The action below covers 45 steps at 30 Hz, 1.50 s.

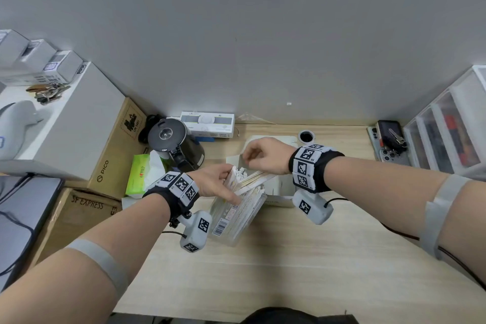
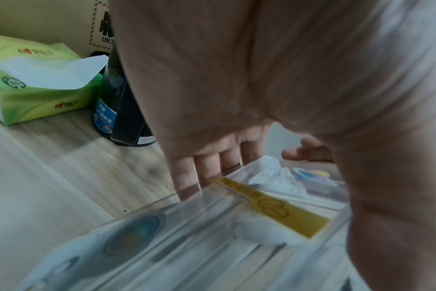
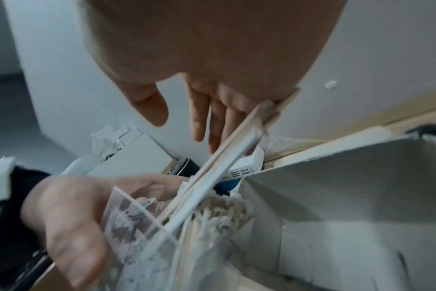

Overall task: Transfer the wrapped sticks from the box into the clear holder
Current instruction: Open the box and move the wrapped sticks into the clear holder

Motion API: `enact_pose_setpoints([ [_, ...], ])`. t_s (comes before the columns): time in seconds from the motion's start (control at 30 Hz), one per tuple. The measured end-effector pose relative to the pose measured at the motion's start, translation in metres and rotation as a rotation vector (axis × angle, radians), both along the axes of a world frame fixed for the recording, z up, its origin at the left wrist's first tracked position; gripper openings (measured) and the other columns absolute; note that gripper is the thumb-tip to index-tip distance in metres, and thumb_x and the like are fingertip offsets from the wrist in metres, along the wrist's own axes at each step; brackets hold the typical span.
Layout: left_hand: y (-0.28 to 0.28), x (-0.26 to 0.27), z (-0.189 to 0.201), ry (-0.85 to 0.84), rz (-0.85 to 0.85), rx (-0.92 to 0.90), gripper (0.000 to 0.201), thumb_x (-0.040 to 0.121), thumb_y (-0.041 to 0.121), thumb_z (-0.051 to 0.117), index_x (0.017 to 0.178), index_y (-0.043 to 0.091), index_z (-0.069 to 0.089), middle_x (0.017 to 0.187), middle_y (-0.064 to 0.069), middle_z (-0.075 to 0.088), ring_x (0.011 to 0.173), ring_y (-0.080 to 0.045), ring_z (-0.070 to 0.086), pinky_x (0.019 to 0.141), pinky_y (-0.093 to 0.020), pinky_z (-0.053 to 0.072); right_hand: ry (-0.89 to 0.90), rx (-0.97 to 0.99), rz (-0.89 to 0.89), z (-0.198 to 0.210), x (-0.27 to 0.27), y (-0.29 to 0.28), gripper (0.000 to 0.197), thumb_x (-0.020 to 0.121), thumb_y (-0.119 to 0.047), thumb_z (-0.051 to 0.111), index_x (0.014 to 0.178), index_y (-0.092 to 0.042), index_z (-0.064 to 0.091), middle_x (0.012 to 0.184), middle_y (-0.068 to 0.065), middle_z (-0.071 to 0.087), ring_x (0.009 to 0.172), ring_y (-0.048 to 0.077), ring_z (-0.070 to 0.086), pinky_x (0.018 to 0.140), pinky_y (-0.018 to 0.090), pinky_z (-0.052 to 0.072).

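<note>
My left hand grips the clear holder near its mouth and keeps it tilted toward the right; the fingers lie along one wall, the thumb along the other. The holder is packed with wrapped sticks that have crumpled paper ends. A few long wrapped sticks reach from the holder's mouth up under my right hand. In the right wrist view these sticks lean against straight fingers, with the thumb apart. Just behind stands the open white box.
A black kettle and a green tissue pack stand left of the holder, with cardboard boxes beyond them. Phones and clear drawers are at the far right. A cable hole lies behind the box.
</note>
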<state>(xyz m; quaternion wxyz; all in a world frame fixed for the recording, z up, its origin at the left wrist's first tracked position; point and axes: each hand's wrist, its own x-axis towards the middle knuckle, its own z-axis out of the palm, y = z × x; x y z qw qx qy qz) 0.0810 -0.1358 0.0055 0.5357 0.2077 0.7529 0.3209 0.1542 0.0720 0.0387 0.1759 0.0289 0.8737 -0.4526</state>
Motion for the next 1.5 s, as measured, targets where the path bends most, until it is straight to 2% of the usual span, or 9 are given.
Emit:
enact_pose_setpoints([
  [0.23, 0.002, -0.001, 0.000, -0.017, 0.021, -0.012, 0.096, 0.048, 0.026, 0.097, 0.135, 0.014, 0.057, 0.132, -0.003, 0.069, 0.127, -0.020, 0.064, 0.115, -0.047, 0.047, 0.176, 0.040, -0.435, 0.002, -0.003, 0.001, 0.037, 0.094, -0.045, 0.048, 0.119, -0.022, 0.062, 0.118, -0.006, 0.066, 0.109, 0.013, 0.060, 0.096, 0.034, 0.048],
  [0.4, 0.001, -0.002, 0.002, -0.016, 0.037, 0.004, 0.092, 0.048, 0.025, 0.096, 0.132, 0.013, 0.058, 0.131, -0.006, 0.070, 0.125, -0.022, 0.065, 0.113, -0.047, 0.048, -0.050, -0.093, -0.635, -0.002, -0.003, 0.011, 0.045, 0.096, -0.038, 0.045, 0.122, -0.006, 0.063, 0.115, 0.011, 0.067, 0.111, 0.029, 0.061, 0.097, 0.038, 0.046],
  [0.57, 0.006, 0.000, -0.004, -0.004, 0.028, 0.003, 0.088, 0.049, 0.027, 0.097, 0.128, 0.017, 0.060, 0.128, -0.003, 0.071, 0.125, -0.021, 0.065, 0.114, -0.048, 0.047, -0.252, -0.212, -0.583, -0.022, 0.001, -0.003, 0.050, 0.087, -0.034, 0.050, 0.106, 0.010, 0.062, 0.086, 0.014, 0.064, 0.078, 0.023, 0.054, 0.090, 0.050, 0.054],
  [0.73, 0.007, 0.003, -0.009, 0.017, 0.002, -0.033, 0.085, 0.048, 0.032, 0.097, 0.124, 0.016, 0.061, 0.125, -0.005, 0.072, 0.121, -0.021, 0.066, 0.112, -0.047, 0.049, -0.098, -0.046, -0.517, -0.036, 0.009, -0.003, 0.010, 0.088, -0.019, 0.062, 0.089, -0.018, 0.072, 0.081, -0.004, 0.066, 0.076, 0.012, 0.061, 0.066, 0.022, 0.049],
  [0.87, 0.007, 0.004, -0.011, 0.024, 0.026, -0.045, 0.087, 0.046, 0.034, 0.097, 0.124, 0.018, 0.062, 0.124, -0.004, 0.072, 0.120, -0.021, 0.067, 0.112, -0.046, 0.049, 0.044, -0.049, -0.442, -0.035, 0.016, -0.008, 0.012, 0.087, -0.012, 0.066, 0.088, -0.022, 0.073, 0.082, -0.008, 0.068, 0.078, 0.008, 0.065, 0.079, 0.022, 0.055],
  [1.03, 0.008, 0.001, -0.010, 0.030, 0.013, -0.049, 0.094, 0.044, 0.036, 0.098, 0.127, 0.017, 0.060, 0.125, -0.006, 0.071, 0.122, -0.023, 0.066, 0.112, -0.047, 0.048, 0.056, -0.086, -0.221, -0.015, 0.025, -0.022, 0.011, 0.085, -0.014, 0.062, 0.086, -0.018, 0.072, 0.082, -0.001, 0.074, 0.073, 0.017, 0.072, 0.071, 0.030, 0.060],
  [1.2, 0.002, 0.003, -0.010, 0.012, 0.003, -0.049, 0.095, 0.046, 0.035, 0.100, 0.129, 0.019, 0.058, 0.127, -0.002, 0.071, 0.124, -0.020, 0.065, 0.114, -0.047, 0.047, 0.098, -0.037, -0.328, -0.016, 0.016, -0.007, 0.013, 0.086, -0.015, 0.058, 0.090, -0.023, 0.068, 0.084, -0.005, 0.068, 0.080, 0.016, 0.068, 0.077, 0.031, 0.057],
  [1.4, 0.006, 0.008, 0.000, -0.034, -0.049, -0.008, 0.088, 0.046, 0.031, 0.096, 0.124, 0.021, 0.056, 0.129, 0.000, 0.067, 0.126, -0.017, 0.062, 0.114, -0.038, 0.046, -0.137, -0.001, -0.333, -0.041, 0.002, 0.005, 0.024, 0.088, -0.016, 0.060, 0.111, -0.020, 0.066, 0.109, -0.001, 0.066, 0.096, 0.018, 0.062, 0.078, 0.026, 0.048],
  [1.5, 0.008, 0.008, 0.001, -0.044, -0.044, 0.002, 0.088, 0.045, 0.029, 0.096, 0.124, 0.022, 0.056, 0.128, 0.001, 0.067, 0.125, -0.016, 0.063, 0.113, -0.037, 0.047, -0.222, -0.026, -0.283, -0.047, 0.002, 0.000, 0.019, 0.087, -0.013, 0.058, 0.099, -0.026, 0.066, 0.108, 0.000, 0.066, 0.089, 0.019, 0.062, 0.079, 0.030, 0.052],
])
